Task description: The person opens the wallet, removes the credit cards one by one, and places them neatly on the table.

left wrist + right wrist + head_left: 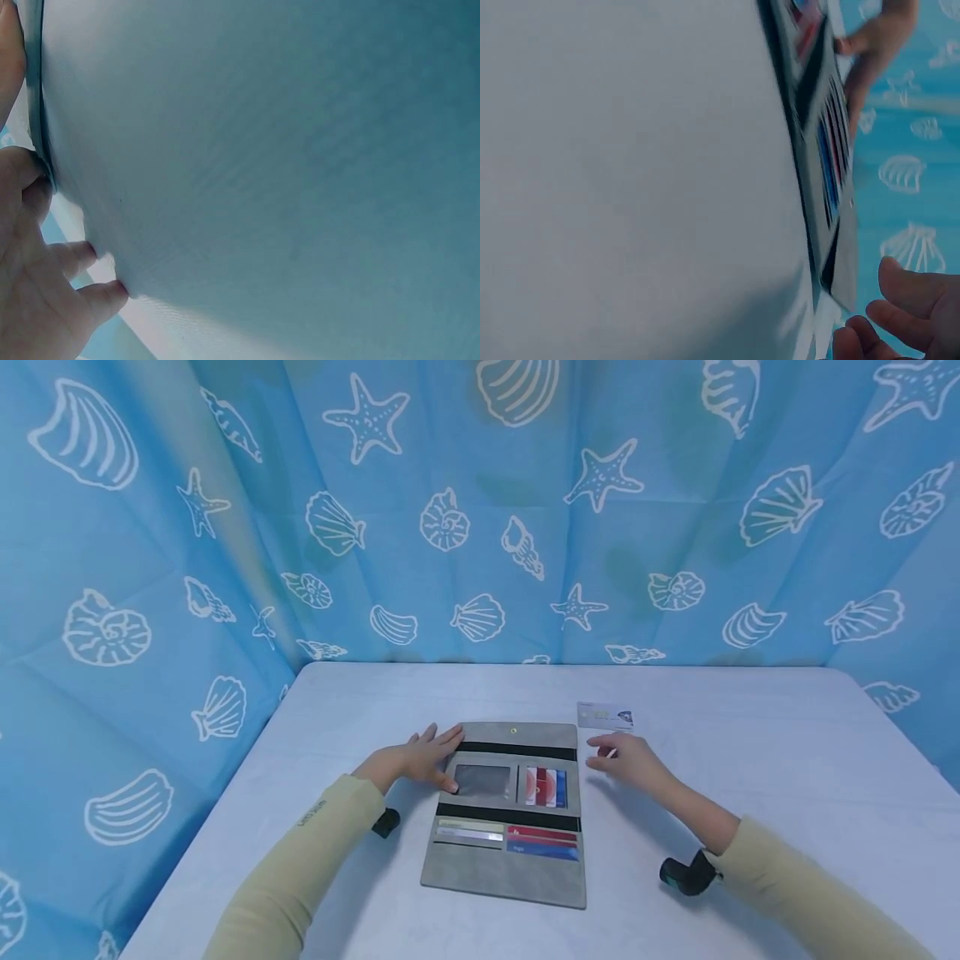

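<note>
The grey wallet [498,872] lies unfolded on the white table [787,735], cards [543,852] tucked in its slots. At its ten o'clock the left hand [426,758] rests with a wide grip, thumb and fingers spread at the edge. Around two o'clock the right hand [626,759] hovers just beside the wallet, fingers loosely bent, its grip narrow and bare. A single card [603,716] lies at that hand's eleven o'clock
</note>
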The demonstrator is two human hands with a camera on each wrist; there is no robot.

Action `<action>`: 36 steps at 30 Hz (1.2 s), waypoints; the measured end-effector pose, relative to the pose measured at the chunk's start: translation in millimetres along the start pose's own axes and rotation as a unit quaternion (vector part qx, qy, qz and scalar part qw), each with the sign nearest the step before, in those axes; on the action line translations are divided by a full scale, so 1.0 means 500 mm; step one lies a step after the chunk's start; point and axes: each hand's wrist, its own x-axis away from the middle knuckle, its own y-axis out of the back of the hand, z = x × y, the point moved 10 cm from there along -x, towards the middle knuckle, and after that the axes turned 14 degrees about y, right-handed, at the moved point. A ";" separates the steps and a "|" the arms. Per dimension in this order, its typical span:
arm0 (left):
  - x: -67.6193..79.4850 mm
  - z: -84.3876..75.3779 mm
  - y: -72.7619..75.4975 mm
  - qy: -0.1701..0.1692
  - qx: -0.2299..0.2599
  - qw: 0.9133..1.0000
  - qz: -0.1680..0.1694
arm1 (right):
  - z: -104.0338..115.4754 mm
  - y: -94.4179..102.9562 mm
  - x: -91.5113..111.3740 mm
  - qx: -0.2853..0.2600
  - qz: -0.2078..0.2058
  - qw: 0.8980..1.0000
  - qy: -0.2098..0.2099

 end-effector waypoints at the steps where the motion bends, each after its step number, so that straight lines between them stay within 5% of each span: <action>1: -0.001 0.001 -0.001 -0.001 0.000 1.000 0.001 | 0.009 -0.012 0.003 0.003 0.012 1.000 0.008; 8: -0.006 0.005 -0.002 -0.002 0.004 1.000 0.004 | 0.052 -0.077 0.010 0.025 0.086 0.995 0.040; 16: -0.002 0.002 -0.002 -0.007 0.003 1.000 0.002 | 0.062 -0.101 0.005 0.058 0.116 0.991 0.033; 21: 0.000 0.000 0.000 -0.007 0.003 1.000 0.001 | 0.066 -0.101 0.002 0.021 0.099 0.994 0.035; 25: 0.000 -0.002 -0.001 -0.008 0.001 1.000 0.001 | 0.053 -0.101 0.001 -0.049 0.072 0.996 -0.007; 36: -0.005 0.000 -0.003 -0.002 0.003 1.000 0.001 | 0.029 -0.097 0.003 -0.165 0.009 0.984 -0.066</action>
